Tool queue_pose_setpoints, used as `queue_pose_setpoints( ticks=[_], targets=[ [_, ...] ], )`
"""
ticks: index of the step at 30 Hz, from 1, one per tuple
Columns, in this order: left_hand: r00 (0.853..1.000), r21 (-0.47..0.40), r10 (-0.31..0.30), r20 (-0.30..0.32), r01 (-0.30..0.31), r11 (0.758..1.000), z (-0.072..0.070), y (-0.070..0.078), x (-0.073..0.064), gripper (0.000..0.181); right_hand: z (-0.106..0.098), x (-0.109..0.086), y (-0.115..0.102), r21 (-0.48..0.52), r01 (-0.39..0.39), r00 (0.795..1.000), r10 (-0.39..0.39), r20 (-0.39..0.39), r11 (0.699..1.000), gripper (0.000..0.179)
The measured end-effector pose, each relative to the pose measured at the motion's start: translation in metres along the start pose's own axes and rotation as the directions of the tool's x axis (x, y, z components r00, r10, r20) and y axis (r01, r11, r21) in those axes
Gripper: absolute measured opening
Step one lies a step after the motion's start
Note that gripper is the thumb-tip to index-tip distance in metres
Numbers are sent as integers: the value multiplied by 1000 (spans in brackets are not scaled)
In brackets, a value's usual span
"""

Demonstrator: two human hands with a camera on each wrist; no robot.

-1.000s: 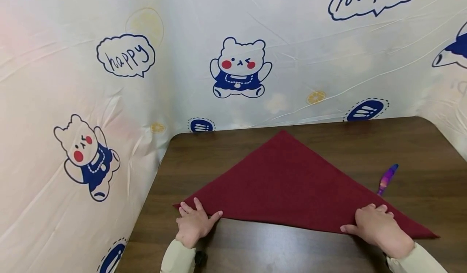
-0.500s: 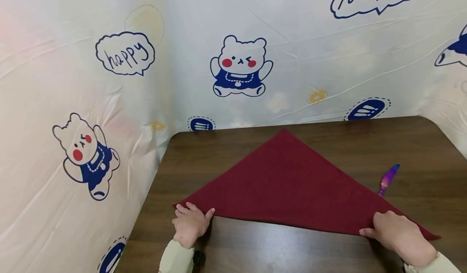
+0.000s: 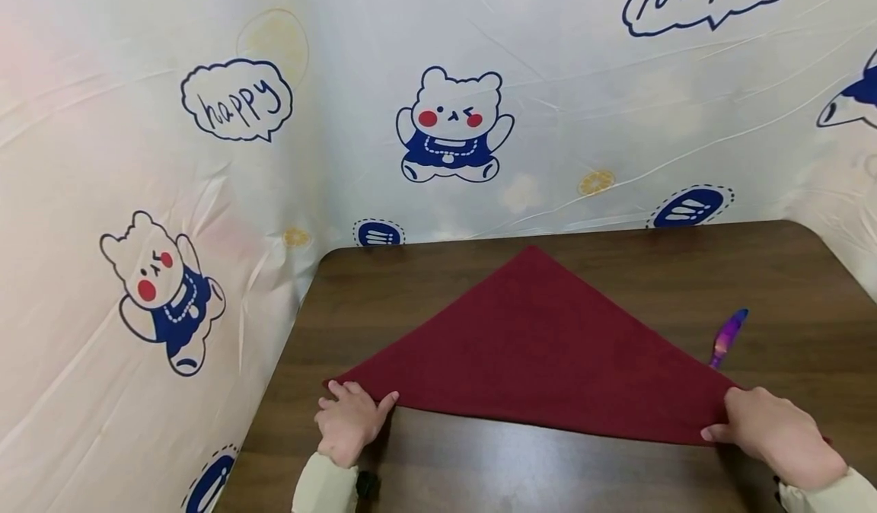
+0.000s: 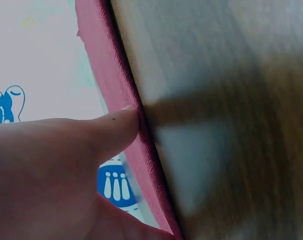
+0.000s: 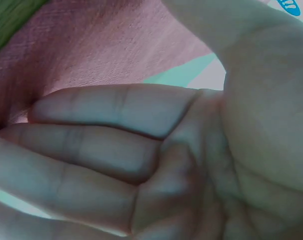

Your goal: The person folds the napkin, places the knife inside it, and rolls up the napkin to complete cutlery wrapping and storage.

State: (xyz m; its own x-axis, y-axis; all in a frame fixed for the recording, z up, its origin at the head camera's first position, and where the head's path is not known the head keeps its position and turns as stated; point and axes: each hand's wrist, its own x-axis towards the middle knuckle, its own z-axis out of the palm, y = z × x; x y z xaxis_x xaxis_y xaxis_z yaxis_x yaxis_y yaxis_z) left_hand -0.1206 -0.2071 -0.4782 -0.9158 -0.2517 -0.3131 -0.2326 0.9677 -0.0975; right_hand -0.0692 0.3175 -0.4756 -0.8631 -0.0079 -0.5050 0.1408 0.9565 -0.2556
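A dark red cloth [image 3: 534, 345], folded into a large triangle, lies flat on the brown wooden table with its peak pointing away and its long folded edge nearest me. My left hand [image 3: 351, 420] presses the left corner, fingers spread. In the left wrist view its thumb [image 4: 116, 125] lies against the folded edge. Near the right corner, my right hand [image 3: 777, 433] rests on the cloth and covers most of that tip. The right wrist view shows its fingers [image 5: 116, 107] nearly straight, fingertips at the cloth.
Beyond the cloth's right edge lies a slim purple and blue pen-shaped thing [image 3: 728, 339]. A pale curtain [image 3: 548, 140] printed with bears surrounds the table's back and sides. Bare wood of the table [image 3: 521, 475] shows in front of the fold.
My right hand has slid right along the folded edge to the right corner. My left hand has shifted slightly left toward its corner. The cloth keeps its shape and place.
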Motion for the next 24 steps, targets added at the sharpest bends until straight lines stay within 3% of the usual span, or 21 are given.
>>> queue_pose_setpoints(
  ticks=[7, 13, 24],
  targets=[
    [996, -133, 13, -87, -24, 991, 1, -15, 6, 87, -2, 1, 8, 13, -21, 1000, 21, -2, 1000, 54],
    [992, -213, 24, -124, -50, 976, 2, -30, 16, 81, -3, 3, 9, -23, -6, 1000, 6, -9, 1000, 53],
    [980, -229, 51, -192, -95, 969, -3, -46, 19, 53, -5, 4, 13, -33, -33, 999, 33, -5, 999, 59]
  ],
)
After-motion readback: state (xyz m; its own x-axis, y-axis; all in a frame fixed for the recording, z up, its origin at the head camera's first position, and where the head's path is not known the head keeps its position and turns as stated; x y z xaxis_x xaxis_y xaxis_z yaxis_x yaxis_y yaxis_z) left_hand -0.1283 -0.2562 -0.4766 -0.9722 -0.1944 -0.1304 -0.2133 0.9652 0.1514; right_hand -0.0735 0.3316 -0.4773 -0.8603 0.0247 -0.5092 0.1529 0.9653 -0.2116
